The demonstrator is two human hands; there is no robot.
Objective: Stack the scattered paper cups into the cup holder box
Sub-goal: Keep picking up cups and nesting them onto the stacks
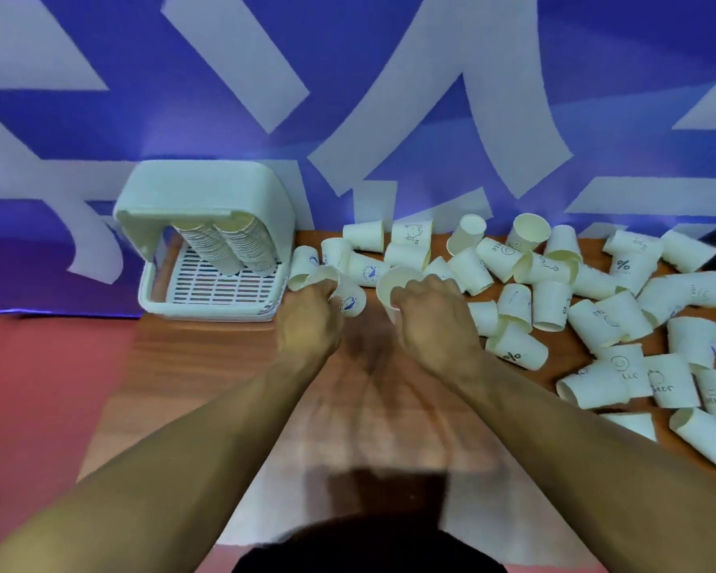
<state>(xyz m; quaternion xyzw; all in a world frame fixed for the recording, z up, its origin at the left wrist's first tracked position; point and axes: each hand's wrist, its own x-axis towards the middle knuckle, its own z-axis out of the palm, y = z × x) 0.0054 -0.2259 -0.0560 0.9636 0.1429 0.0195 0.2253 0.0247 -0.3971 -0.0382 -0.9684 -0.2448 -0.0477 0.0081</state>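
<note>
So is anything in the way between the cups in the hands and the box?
Nothing really blocks them. The left hand grips a cup, the right hand a second cup. One loose cup lies beside the box, between it and the left hand, but lifting over it looks easy.

Dim, bluish light, soft motion blur throughout, wide-angle bending at the edges, dark shadows under the forearms.

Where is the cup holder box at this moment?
In the head view, the cup holder box stands at the far-left corner of the table against the blue backdrop, just left of the left hand and the scattered paper cups.
</note>
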